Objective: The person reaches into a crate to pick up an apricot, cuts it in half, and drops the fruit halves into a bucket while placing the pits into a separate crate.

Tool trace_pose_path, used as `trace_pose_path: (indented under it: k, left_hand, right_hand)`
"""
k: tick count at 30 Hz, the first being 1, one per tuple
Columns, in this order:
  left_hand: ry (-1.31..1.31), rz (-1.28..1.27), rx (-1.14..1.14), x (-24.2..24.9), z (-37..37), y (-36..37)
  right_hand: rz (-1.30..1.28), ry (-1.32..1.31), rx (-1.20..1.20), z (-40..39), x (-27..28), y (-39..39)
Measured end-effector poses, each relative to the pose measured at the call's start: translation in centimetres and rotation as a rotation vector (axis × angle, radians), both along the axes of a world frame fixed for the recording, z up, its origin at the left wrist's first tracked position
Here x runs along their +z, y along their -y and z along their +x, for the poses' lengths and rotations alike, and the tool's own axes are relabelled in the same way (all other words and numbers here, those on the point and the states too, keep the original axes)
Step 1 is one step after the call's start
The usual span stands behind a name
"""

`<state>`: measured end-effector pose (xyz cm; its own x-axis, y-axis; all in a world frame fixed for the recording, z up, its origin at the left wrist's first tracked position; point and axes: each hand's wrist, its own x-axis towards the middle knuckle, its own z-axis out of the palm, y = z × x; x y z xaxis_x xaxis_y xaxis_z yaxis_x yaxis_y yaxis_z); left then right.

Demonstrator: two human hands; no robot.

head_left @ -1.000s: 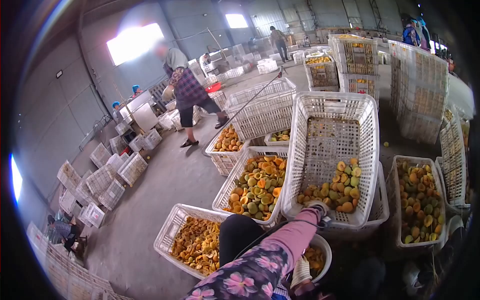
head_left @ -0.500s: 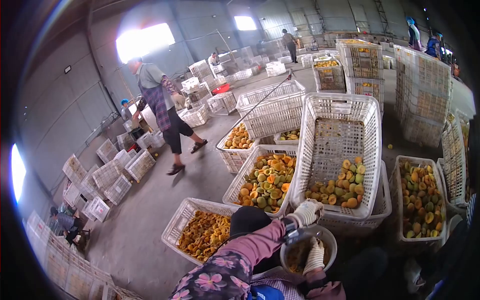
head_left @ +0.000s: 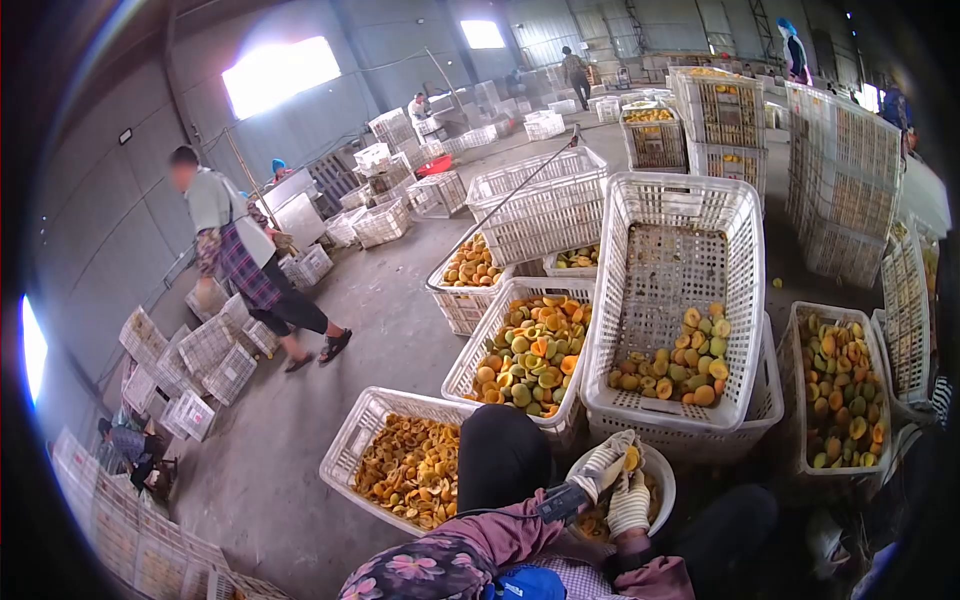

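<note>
Holding a fruit piece (head_left: 631, 458) over a round white bucket (head_left: 662, 478), both gloved hands sit close together at the lower middle of the view. Left hand (head_left: 603, 463) is closed around the fruit piece, with a dark-handled tool (head_left: 556, 502) lying along the wrist; I cannot tell whether the tool is gripped or strapped. Right hand (head_left: 629, 503) is curled just below, touching or nearly touching the left; whether it grips anything cannot be told. Judgement: hands kept above the bucket so that whatever drops lands inside it. The bucket holds orange fruit bits, partly hidden by the hands.

Containers, all white lattice plastic, on the concrete floor:
- Tilted crate (head_left: 680, 210), propped up at its far end on another crate; whole green-orange fruit has slid to the near low edge, probably to bring it within reach.
- Crate (head_left: 497, 325) just left of it: halved fruit, cut faces up, nearly full.
- Crate (head_left: 345, 455) nearest left, beside the person's dark knee (head_left: 500, 455): flatter orange halved pieces.
- Crate (head_left: 795, 400) to the right: whole fruit.
- Farther crate (head_left: 445, 300): orange fruit.

Another person (head_left: 235, 260) walks past the empty crates at left; more stacked crates (head_left: 840, 180) stand behind.
</note>
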<state>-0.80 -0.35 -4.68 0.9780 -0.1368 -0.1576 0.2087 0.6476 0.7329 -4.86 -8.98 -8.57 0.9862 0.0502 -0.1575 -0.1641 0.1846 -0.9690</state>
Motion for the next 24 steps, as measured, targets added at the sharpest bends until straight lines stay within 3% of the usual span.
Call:
trace_pose_path:
  k: [2, 4, 5, 6, 8, 9, 11, 12, 13, 14, 16, 17, 18, 19, 20, 23, 24]
  left_hand:
    - [0.028, 0.018, -0.024, 1.7, -0.7, 0.2]
    - [0.14, -0.045, -0.182, 1.2, -0.7, -0.8]
    - [0.139, -0.049, -0.181, 1.0, -0.8, -1.2]
    - [0.175, 0.141, -0.159, 1.9, -1.1, -1.3]
    - [0.061, 0.158, -0.249, 0.5, 0.2, -2.1]
    - [0.004, 0.166, -0.294, -0.1, 0.9, -2.5]
    - [0.615, 0.563, -0.358, -0.9, 1.0, -4.0]
    - [0.42, 0.412, -0.415, 0.5, -0.1, -3.7]
    - [0.586, 0.587, -0.356, 1.2, 0.1, -4.0]
    - [0.739, 0.764, -0.269, 1.9, 0.3, -4.4]
    - [0.477, 0.135, -0.099, 5.3, 3.1, -4.7]
    - [0.268, -0.284, 0.087, 7.7, 4.3, -4.2]
    - [0.138, -0.687, 0.327, 10.0, 5.4, -3.7]
    - [0.093, -0.774, 0.528, 11.2, 6.6, -3.1]
    - [-0.06, -0.833, 0.534, 10.2, 9.1, -2.7]
    - [0.118, 0.076, 0.006, 6.6, 15.7, 3.2]
    - [0.181, 0.331, -0.166, 4.5, 18.7, 5.8]
  right_hand:
    - [-0.147, -0.027, 0.038, 0.1, -0.4, 0.3]
    - [-0.506, -0.097, 0.158, -0.2, 1.2, 0.9]
    - [-0.51, -0.099, 0.159, 0.0, -2.0, 0.5]
    - [-0.386, 0.097, 0.136, 0.0, -2.0, -0.4]
    - [0.131, 0.002, 0.138, -0.3, -1.8, 0.8]
    - [0.376, -0.057, 0.13, -0.6, 1.3, 1.3]
    - [0.279, -0.656, 0.458, -1.4, 8.3, 2.6]
    - [0.478, -0.721, 0.519, -1.9, 9.6, 2.2]
    - [0.481, -0.728, 0.51, -2.4, 9.9, 2.2]
    - [0.66, -0.694, 0.552, -2.8, 10.0, 2.4]
    - [0.919, -0.708, 0.598, -2.8, 10.3, 2.3]
    - [1.011, -0.689, 0.576, -3.0, 10.1, 2.4]
    - [0.946, -0.733, 0.417, -2.9, 10.1, 2.3]
    - [0.878, -0.772, 0.262, -2.5, 9.8, 2.3]
    - [0.751, -0.742, 0.113, -2.0, 7.2, 1.9]
    - [0.639, -0.732, -0.164, -1.4, 3.3, 0.1]
    - [0.634, -0.72, -0.106, -1.3, 1.0, -0.1]
